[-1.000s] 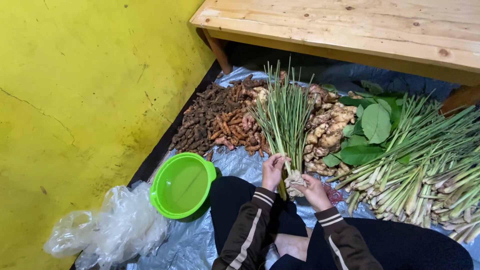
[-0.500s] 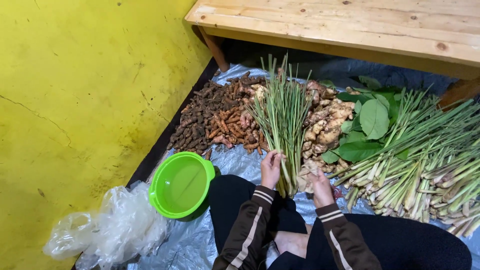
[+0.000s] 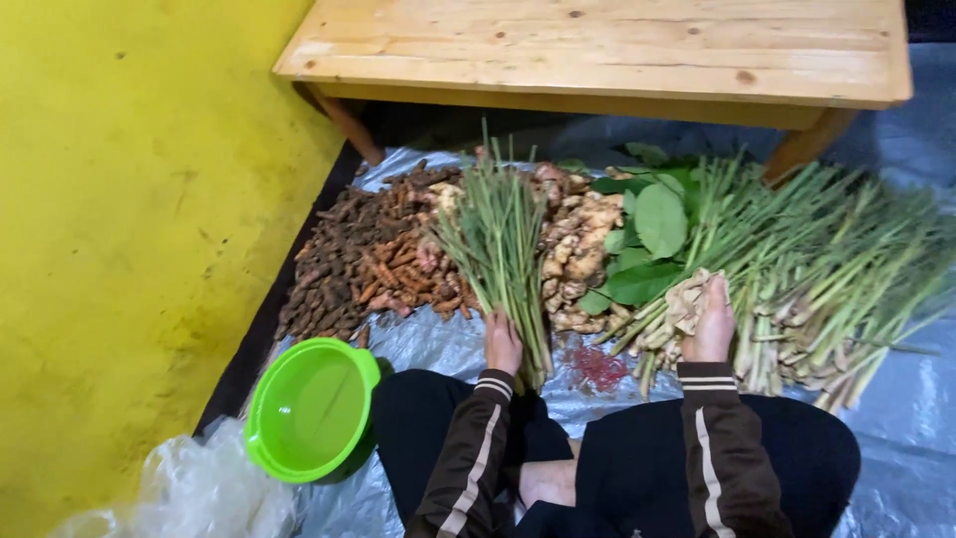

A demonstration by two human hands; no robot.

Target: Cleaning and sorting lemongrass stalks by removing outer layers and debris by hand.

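The left hand [image 3: 503,342] is clenched around the lower end of a bundle of lemongrass stalks [image 3: 498,239], thin green blades fanning upward and away from the person. The bundle stands tilted on the grey plastic sheet [image 3: 438,344] on the floor, between a heap of turmeric roots [image 3: 363,264] on its left and a pile of ginger [image 3: 578,254] on its right. The right hand [image 3: 709,324] is closed on a clump of pale, knobbly ginger root [image 3: 689,299], lifted just above the thick lemongrass stems [image 3: 827,269] that lie spread toward the right. Broad green leaves [image 3: 657,224] rest on top, between the ginger pile and those stems.

A green plastic basin [image 3: 309,408] sits by the person's left knee, with a crumpled clear plastic bag [image 3: 199,488] beside it against the yellow wall [image 3: 119,229]. A low wooden bench [image 3: 607,45] stands beyond the produce; this surface carries nothing that shows. A small red mesh scrap [image 3: 597,367] lies on the sheet near the knees.

With only 1 hand gripping the thin stalks low down, the loose outer blades could slide free and scatter over the turmeric. The ginger clump looks brittle, so a lobe might snap off and drop among the stems. The slick sheet could also let the bundle's base skid.
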